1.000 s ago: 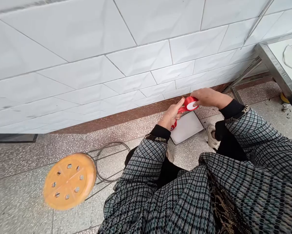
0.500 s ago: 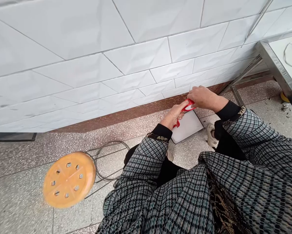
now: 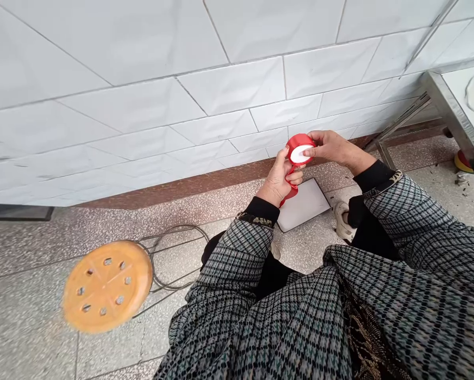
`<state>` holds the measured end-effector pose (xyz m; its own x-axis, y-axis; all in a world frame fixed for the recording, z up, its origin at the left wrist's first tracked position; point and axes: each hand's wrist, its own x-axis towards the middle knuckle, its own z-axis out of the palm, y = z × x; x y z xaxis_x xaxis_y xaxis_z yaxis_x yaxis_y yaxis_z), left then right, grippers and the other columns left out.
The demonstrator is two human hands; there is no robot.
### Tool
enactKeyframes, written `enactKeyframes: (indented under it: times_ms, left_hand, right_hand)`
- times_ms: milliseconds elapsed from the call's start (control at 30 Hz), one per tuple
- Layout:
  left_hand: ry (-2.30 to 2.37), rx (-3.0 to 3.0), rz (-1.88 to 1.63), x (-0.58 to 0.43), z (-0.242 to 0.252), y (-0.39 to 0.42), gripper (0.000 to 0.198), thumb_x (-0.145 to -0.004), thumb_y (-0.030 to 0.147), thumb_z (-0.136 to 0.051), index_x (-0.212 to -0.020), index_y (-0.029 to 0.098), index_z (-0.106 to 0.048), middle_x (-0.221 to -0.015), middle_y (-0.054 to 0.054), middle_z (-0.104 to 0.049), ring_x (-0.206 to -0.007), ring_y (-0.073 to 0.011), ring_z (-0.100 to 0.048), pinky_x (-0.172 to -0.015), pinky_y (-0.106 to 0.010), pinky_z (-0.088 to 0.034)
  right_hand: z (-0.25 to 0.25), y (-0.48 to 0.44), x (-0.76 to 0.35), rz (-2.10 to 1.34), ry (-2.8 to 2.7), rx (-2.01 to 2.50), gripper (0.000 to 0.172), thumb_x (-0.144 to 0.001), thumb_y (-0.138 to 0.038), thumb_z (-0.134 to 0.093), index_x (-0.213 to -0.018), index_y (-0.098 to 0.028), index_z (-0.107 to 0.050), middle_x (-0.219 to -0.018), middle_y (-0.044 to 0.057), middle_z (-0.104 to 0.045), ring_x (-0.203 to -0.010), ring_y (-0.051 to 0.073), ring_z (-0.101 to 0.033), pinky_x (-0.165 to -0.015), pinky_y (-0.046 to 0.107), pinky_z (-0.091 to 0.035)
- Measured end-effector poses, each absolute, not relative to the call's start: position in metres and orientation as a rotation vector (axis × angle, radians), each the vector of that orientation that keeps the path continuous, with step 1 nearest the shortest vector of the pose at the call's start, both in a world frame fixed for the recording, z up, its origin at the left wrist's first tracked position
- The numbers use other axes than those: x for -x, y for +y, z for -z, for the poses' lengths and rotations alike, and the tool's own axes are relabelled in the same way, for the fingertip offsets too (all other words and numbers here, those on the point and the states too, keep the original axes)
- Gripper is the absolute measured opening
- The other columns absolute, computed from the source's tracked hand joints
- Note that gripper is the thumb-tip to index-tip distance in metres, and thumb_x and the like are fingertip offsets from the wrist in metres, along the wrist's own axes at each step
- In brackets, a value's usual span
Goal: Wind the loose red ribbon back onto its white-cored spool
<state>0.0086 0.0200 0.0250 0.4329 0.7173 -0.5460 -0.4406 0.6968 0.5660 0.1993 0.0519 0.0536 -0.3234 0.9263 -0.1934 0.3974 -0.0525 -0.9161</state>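
Note:
A roll of red tape [image 3: 299, 140] with a pale centre is held between both hands, in front of the lower wall. My left hand [image 3: 277, 178] is closed on its left edge, thumb on the rim. A loose red strip [image 3: 290, 195] trails below the left fingers. From the right, my right hand [image 3: 331, 148] pinches the roll, with a finger over its pale centre. Beneath the hands, a flat white panel [image 3: 308, 203] with a dark edge lies on the floor near my feet.
To the left, a stool with an orange seat [image 3: 114, 285] and thin metal legs [image 3: 173, 266] lies tipped over. White tiled wall [image 3: 237, 84] rises ahead. A metal-framed table [image 3: 454, 116] stands at right, with a yellow and red object [image 3: 463, 161] on the floor beneath.
The roll has come up and turned, so its round face shows more. My right hand has shifted onto its side. More of the red strip hangs below my left hand.

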Motion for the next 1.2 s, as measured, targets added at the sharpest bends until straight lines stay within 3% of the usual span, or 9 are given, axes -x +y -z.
enactKeyframes:
  times_ms: [133,233,333,433,500,700,833,1033,1200]
  left_hand:
    - [0.848,-0.454,-0.761,-0.008,-0.023,0.019,0.047,-0.102,0.063,-0.072,-0.089,0.018,-0.067,-0.067,0.004,-0.054,-0.043,-0.0024,-0.019,-0.043,-0.024,-0.019]
    - [0.852,-0.567,-0.781,-0.005,-0.019,0.019,0.037,-0.103,0.043,-0.077,-0.08,0.016,-0.067,-0.062,0.006,-0.05,-0.044,-0.0015,-0.023,-0.046,-0.021,-0.022]
    - [0.886,-0.698,-0.796,-0.002,-0.012,0.019,0.03,-0.1,0.023,-0.076,-0.072,0.014,-0.069,-0.066,0.002,-0.06,-0.048,-0.0017,-0.035,-0.05,-0.02,-0.028]
    - [0.918,-0.815,-0.788,-0.001,-0.009,0.02,0.028,-0.098,0.02,-0.076,-0.071,0.013,-0.074,-0.073,-0.003,-0.07,-0.051,-0.003,-0.044,-0.053,-0.021,-0.032]
    - [0.937,-0.811,-0.758,-0.001,-0.01,0.02,0.027,-0.097,0.021,-0.077,-0.072,0.012,-0.075,-0.068,-0.002,-0.067,-0.049,-0.0024,-0.039,-0.052,-0.021,-0.029]
    - [0.949,-0.674,-0.634,-0.001,-0.022,0.019,0.036,-0.105,0.017,-0.067,-0.069,0.012,-0.069,-0.049,0.01,-0.028,-0.043,-0.001,-0.018,-0.047,-0.017,-0.016]
    - [0.957,-0.626,-0.606,-0.002,-0.023,0.017,0.034,-0.106,0.016,-0.065,-0.072,0.012,-0.068,-0.051,0.011,-0.024,-0.043,-0.0013,-0.016,-0.045,-0.016,-0.014]
    - [1.006,-0.576,-0.609,-0.004,-0.016,0.018,0.045,-0.1,0.006,-0.062,-0.061,0.018,-0.046,-0.053,0.009,-0.03,-0.042,-0.0007,-0.019,-0.044,-0.016,-0.012]
    - [1.08,-0.591,-0.513,-0.012,0.0,0.016,0.04,-0.094,0.005,-0.067,-0.06,0.017,-0.05,-0.052,0.009,-0.033,-0.041,-0.0002,-0.018,-0.043,-0.016,-0.01]
  right_hand:
    - [-0.051,0.058,-0.204,-1.464,-1.568,1.343,0.027,-0.089,-0.042,-0.087,-0.095,-0.02,-0.07,-0.076,-0.001,-0.061,-0.07,0.015,-0.049,-0.064,0.03,-0.043]
    - [-0.053,0.063,-0.212,-1.478,-1.534,1.327,0.034,-0.091,-0.05,-0.087,-0.092,-0.021,-0.07,-0.068,-0.003,-0.052,-0.064,0.013,-0.042,-0.057,0.028,-0.037]
    - [-0.061,0.063,-0.221,-1.423,-1.567,1.368,0.036,-0.097,-0.055,-0.081,-0.095,-0.02,-0.07,-0.065,-0.004,-0.048,-0.061,0.013,-0.04,-0.055,0.029,-0.037]
    - [-0.07,0.06,-0.226,-1.305,-1.742,1.504,0.037,-0.104,-0.054,-0.071,-0.106,-0.017,-0.074,-0.067,-0.001,-0.053,-0.064,0.015,-0.047,-0.06,0.031,-0.043]
    - [-0.074,0.058,-0.228,-1.204,-1.9,1.599,0.04,-0.108,-0.053,-0.066,-0.117,-0.015,-0.076,-0.071,0.002,-0.06,-0.069,0.018,-0.054,-0.065,0.034,-0.048]
    - [-0.07,0.06,-0.232,-1.036,-2.175,1.685,0.042,-0.104,-0.048,-0.07,-0.127,-0.015,-0.08,-0.087,0.007,-0.074,-0.082,0.023,-0.065,-0.074,0.038,-0.053]
    - [-0.068,0.06,-0.234,-1.044,-2.252,1.689,0.037,-0.098,-0.037,-0.072,-0.126,-0.015,-0.081,-0.097,0.008,-0.079,-0.088,0.024,-0.068,-0.078,0.038,-0.054]
    - [-0.07,0.059,-0.234,-1.011,-2.497,1.735,0.03,-0.099,-0.035,-0.07,-0.122,-0.018,-0.081,-0.101,0.009,-0.082,-0.09,0.025,-0.07,-0.078,0.037,-0.051]
    - [-0.069,0.055,-0.227,-0.858,-2.823,1.698,0.018,-0.099,-0.027,-0.071,-0.112,-0.022,-0.082,-0.098,0.009,-0.083,-0.087,0.026,-0.071,-0.076,0.037,-0.047]
